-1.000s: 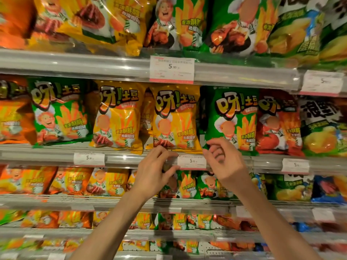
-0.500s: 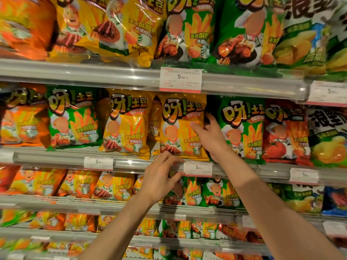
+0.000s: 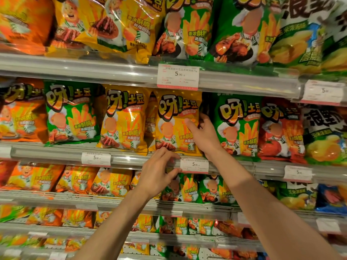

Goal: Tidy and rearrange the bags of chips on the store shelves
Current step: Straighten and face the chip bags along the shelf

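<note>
On the middle shelf a yellow chip bag stands upright between another yellow bag and a green bag. My right hand grips the yellow bag's right edge, with the thumb lying across its front and the fingers tucked behind, in the gap beside the green bag. My left hand is lower, at the shelf rail just below that bag. Its fingers lie on top of the rail and its thumb sits underneath, next to the price tag.
Rows of orange, green, yellow and red chip bags fill the shelves above, beside and below. A large price tag hangs on the upper rail. Bags of corn snacks stand at the far right. The bags stand tightly packed side by side.
My right hand has risen from the price tag to the yellow bag and slid round its right edge. My left hand has stayed at the rail. The view has moved closer.
</note>
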The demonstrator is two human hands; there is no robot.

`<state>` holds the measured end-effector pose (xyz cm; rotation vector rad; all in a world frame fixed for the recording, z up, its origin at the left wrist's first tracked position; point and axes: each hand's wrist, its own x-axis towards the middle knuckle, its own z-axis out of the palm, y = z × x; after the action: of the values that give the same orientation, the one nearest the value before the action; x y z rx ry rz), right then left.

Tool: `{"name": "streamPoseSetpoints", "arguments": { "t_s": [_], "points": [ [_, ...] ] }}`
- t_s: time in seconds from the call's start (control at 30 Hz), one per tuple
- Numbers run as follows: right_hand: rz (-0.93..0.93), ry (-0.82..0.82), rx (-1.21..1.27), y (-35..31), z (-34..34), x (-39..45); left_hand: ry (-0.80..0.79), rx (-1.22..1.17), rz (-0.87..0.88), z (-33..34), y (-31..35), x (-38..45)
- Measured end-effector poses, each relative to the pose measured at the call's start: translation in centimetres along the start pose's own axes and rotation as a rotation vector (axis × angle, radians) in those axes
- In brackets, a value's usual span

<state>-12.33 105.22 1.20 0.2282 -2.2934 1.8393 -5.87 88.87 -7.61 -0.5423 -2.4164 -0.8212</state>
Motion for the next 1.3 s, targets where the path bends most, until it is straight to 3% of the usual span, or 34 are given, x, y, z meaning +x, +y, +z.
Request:
{"name": "streamPoseSetpoints", "arguments": {
  "t_s": [0.33, 0.6, 0.9, 1.3],
  "points": [
    [-0.130, -0.072, -0.340, 0.9, -6.9, -7.3, -0.009, 0.184, 0.144, 1.3, 1.8, -0.2],
    [-0.213, 0.372, -0.514, 3.0, -14.0, -6.6, 0.018, 0.131, 0.080, 2.4, 1.6, 0.8],
    [0.051, 0.208, -0.201, 2.6, -13.4, -3.1, 0.009, 0.137, 0.057, 2.0, 1.9, 0.9],
    [-0.027, 0.239, -0.140, 3.4, -12.0, -3.0, -0.004, 0.129, 0.029, 2.1, 2.0, 0.8]
  ]
}}
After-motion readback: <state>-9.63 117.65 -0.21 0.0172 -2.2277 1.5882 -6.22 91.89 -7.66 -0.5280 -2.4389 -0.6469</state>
